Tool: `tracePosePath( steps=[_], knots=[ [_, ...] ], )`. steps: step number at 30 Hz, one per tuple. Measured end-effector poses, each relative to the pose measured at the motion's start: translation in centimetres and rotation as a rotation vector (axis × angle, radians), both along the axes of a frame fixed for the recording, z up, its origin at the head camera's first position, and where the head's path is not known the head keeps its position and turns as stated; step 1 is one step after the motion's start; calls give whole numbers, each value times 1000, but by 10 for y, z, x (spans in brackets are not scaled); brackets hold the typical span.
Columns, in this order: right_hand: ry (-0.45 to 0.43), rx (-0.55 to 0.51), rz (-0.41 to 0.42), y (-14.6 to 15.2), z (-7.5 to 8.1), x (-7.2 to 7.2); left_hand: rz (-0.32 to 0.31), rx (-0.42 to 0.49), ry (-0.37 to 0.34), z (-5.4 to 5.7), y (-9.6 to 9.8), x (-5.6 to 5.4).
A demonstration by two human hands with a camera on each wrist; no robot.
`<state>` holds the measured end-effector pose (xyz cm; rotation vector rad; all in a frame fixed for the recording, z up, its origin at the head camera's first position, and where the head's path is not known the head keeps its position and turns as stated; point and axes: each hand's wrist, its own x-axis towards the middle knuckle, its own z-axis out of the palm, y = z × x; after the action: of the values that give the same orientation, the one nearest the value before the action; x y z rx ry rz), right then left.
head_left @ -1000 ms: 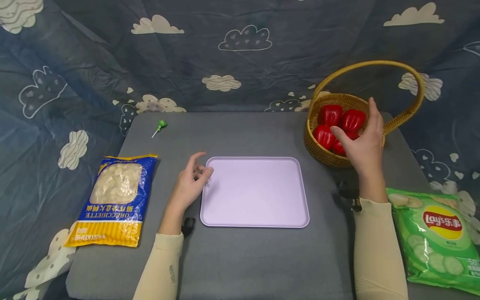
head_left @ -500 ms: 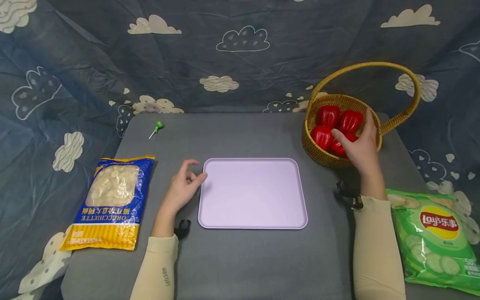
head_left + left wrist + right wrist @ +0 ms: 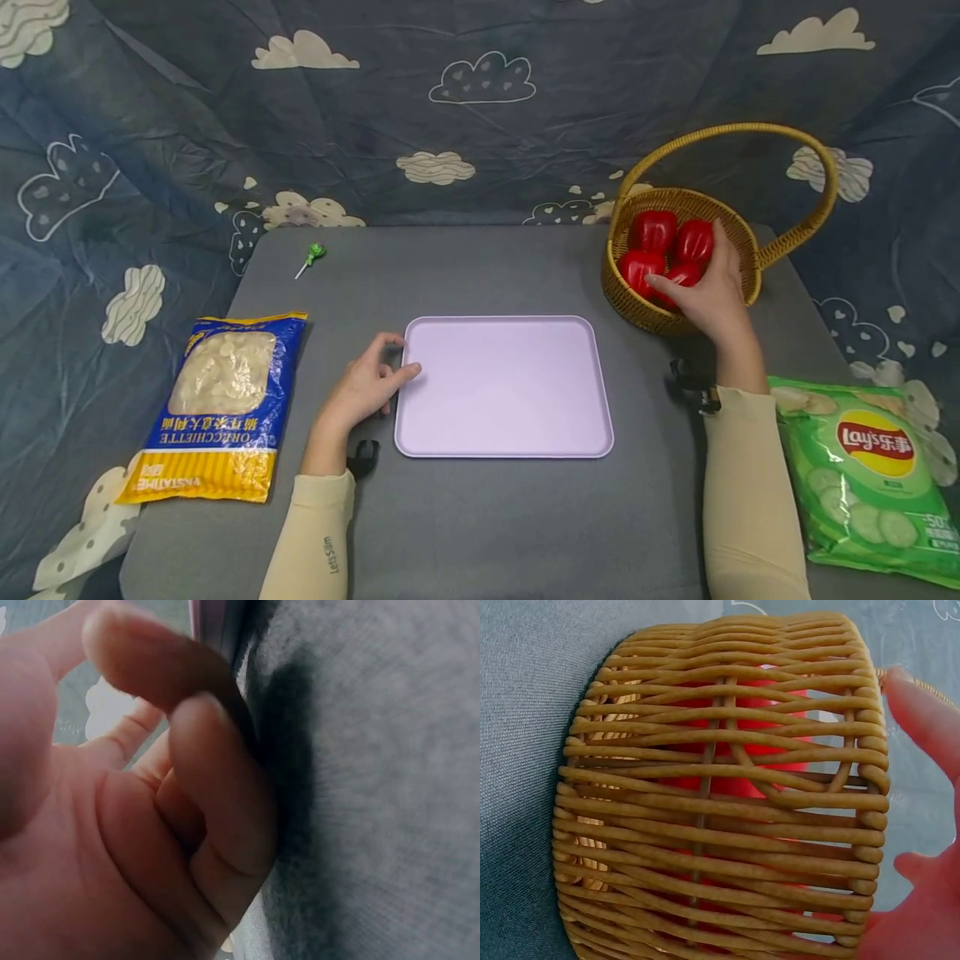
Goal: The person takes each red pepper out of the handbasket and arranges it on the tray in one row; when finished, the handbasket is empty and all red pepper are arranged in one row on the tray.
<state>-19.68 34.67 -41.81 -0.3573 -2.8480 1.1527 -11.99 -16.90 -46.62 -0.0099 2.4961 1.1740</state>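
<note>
The left hand (image 3: 362,390) is lying loosely curled, pinching nothing visible, at the left rim of a lilac rectangular tray (image 3: 504,387) whose long axis is running left to right. Four glossy red bell peppers (image 3: 654,231) are sitting inside a round tan wicker basket (image 3: 627,302), just left of the nearer right hand (image 3: 716,296), whose digits are standing apart over them, contact unclear.

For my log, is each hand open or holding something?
Left hand: open, empty, at the lavender tray.
Right hand: open over red bell peppers; contact unclear.
</note>
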Motion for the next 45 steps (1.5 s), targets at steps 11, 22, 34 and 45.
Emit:
tracePosePath(
  steps=[11, 22, 34, 45],
  knots=[
    [-50, 33, 36, 1, -1, -6, -24, 44, -111, -1, -3, 3],
    [-116, 57, 85, 1, -1, -10, -68, 114, -152, -1, -10, 4],
    [-202, 124, 96, 1, -3, -11, -81, 142, -193, -4, -14, 11],
    [-215, 127, 77, 1, -7, -12, -78, 157, -192, -5, -15, 13]
  ],
)
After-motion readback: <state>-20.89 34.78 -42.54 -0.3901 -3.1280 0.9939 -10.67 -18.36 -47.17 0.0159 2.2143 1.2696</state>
